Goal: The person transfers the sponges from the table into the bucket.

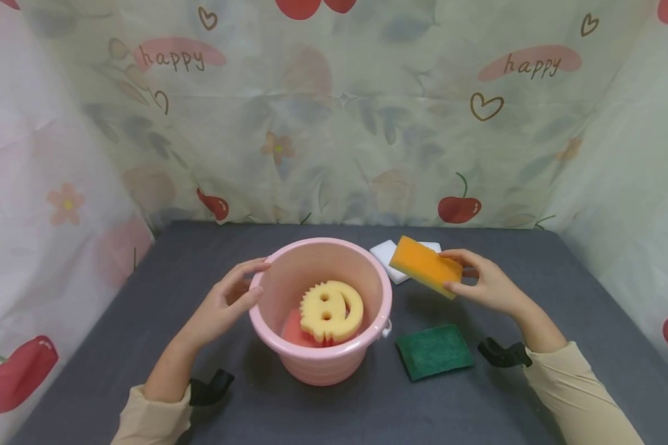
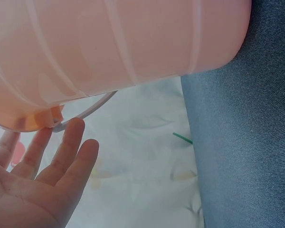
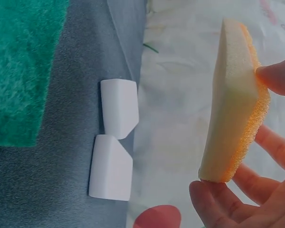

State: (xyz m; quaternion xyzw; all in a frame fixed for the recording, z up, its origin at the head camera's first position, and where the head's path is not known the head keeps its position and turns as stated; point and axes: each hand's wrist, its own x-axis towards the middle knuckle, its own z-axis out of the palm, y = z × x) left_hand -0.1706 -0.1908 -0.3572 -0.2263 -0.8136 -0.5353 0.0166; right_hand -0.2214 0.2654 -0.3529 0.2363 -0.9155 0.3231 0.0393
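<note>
A pink bucket [image 1: 321,364] stands upright on the dark table. Inside it, a yellow sponge with a cut-out smiling face [image 1: 334,312] lies over a reddish-pink piece [image 1: 296,329]. My left hand [image 1: 231,303] is at the bucket's left rim, fingers extended and fingertips right at the edge. In the left wrist view, those fingers [image 2: 66,152] reach up beside the bucket wall [image 2: 123,42]. My right hand [image 1: 490,283] pinches an orange sponge [image 1: 425,262] between thumb and fingers, holding it up to the right of the bucket. The right wrist view shows the sponge's pale layer [image 3: 230,114] behind the orange one.
Two white sponge blocks [image 3: 119,108] lie on the table behind the orange sponge, close together. A green scouring pad [image 1: 435,351] lies flat to the right of the bucket. The bucket's white handle joint [image 1: 386,329] faces right. Patterned cloth [image 1: 339,123] walls the table's back and sides.
</note>
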